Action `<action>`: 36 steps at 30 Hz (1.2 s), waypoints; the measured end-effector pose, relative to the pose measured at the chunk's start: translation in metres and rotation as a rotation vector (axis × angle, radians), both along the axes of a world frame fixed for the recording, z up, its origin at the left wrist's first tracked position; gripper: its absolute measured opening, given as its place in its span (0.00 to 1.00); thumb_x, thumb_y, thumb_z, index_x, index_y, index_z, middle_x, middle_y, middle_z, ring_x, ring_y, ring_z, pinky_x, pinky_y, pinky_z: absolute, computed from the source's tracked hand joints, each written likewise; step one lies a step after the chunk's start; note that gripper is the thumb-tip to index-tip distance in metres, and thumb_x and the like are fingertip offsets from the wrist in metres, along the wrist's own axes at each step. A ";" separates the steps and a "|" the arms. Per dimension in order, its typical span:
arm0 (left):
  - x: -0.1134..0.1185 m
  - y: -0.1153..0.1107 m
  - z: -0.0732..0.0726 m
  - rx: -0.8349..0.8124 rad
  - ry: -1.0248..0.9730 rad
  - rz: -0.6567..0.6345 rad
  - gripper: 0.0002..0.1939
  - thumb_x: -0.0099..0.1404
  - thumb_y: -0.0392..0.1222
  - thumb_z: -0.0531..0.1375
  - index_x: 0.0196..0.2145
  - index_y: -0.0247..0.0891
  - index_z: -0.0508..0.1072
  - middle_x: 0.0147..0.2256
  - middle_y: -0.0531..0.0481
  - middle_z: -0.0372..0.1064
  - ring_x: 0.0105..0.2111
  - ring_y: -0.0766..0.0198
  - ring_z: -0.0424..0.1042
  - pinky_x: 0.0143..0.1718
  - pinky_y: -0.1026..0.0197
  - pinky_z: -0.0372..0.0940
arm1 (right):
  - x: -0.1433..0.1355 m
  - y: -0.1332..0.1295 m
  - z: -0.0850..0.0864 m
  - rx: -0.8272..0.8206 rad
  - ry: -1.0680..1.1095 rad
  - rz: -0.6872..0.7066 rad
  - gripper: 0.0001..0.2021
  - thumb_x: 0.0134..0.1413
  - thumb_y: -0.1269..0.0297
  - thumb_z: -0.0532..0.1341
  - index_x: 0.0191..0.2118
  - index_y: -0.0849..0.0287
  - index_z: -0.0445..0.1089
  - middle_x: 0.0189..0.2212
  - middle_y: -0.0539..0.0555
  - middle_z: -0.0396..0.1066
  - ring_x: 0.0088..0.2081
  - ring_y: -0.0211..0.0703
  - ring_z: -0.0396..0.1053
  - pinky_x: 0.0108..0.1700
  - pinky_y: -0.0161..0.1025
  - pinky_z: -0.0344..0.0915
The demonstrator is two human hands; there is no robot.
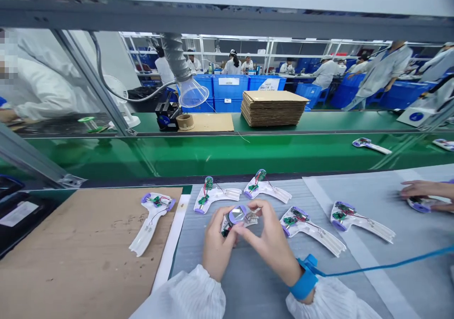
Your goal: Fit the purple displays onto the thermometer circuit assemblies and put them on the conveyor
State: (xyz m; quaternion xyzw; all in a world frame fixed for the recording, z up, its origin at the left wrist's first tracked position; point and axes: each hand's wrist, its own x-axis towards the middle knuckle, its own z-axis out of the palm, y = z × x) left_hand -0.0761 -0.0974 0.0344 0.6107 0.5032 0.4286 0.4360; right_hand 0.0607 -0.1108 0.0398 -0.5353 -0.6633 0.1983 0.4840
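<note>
My left hand and my right hand both grip one white thermometer gun with a purple-rimmed display window, held just above the grey mat. The left fingers wrap its left side, where a bit of green board shows. My right thumb and fingers pinch by the window; they hide part of the body. Beyond my hands lie two open thermometer gun halves with green boards and red wires. Two similar halves lie to the right. A blue wrist strap circles my right wrist.
Another half rests on the cardboard sheet at left. A co-worker's hands handle a piece at far right. Behind runs the green conveyor belt, carrying a half. The strap's blue cord crosses the mat. A fume hose hangs above.
</note>
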 end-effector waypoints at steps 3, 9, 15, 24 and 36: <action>0.005 -0.003 -0.003 0.180 0.063 0.049 0.14 0.59 0.38 0.56 0.44 0.43 0.66 0.42 0.48 0.65 0.43 0.58 0.66 0.42 0.60 0.62 | -0.012 0.000 -0.004 -0.027 0.030 -0.102 0.20 0.42 0.66 0.64 0.43 0.57 0.57 0.38 0.55 0.62 0.41 0.48 0.62 0.42 0.45 0.62; 0.011 -0.007 -0.002 0.118 -0.044 0.023 0.19 0.58 0.36 0.58 0.48 0.44 0.61 0.46 0.49 0.62 0.48 0.59 0.62 0.48 0.60 0.58 | -0.018 -0.004 0.002 0.025 0.104 -0.128 0.18 0.45 0.69 0.62 0.43 0.56 0.56 0.41 0.56 0.63 0.45 0.48 0.62 0.46 0.47 0.61; 0.006 -0.003 -0.001 0.092 -0.189 0.039 0.20 0.53 0.36 0.64 0.43 0.40 0.63 0.42 0.49 0.63 0.44 0.58 0.65 0.45 0.59 0.60 | -0.011 -0.009 0.006 0.143 0.048 0.039 0.20 0.45 0.71 0.61 0.45 0.55 0.56 0.41 0.55 0.63 0.43 0.47 0.62 0.44 0.44 0.62; 0.002 -0.008 -0.002 0.345 0.130 0.070 0.21 0.54 0.40 0.64 0.46 0.43 0.64 0.40 0.49 0.56 0.40 0.62 0.64 0.41 0.61 0.62 | -0.005 -0.012 0.013 0.032 -0.088 0.081 0.22 0.46 0.68 0.61 0.48 0.56 0.55 0.41 0.55 0.65 0.44 0.47 0.63 0.46 0.46 0.61; 0.001 -0.008 -0.006 0.339 0.284 0.035 0.21 0.58 0.43 0.60 0.48 0.39 0.61 0.41 0.47 0.54 0.41 0.60 0.63 0.41 0.58 0.62 | -0.001 -0.013 0.014 -0.149 -0.034 0.132 0.34 0.52 0.65 0.60 0.61 0.48 0.41 0.46 0.50 0.67 0.48 0.44 0.65 0.47 0.41 0.63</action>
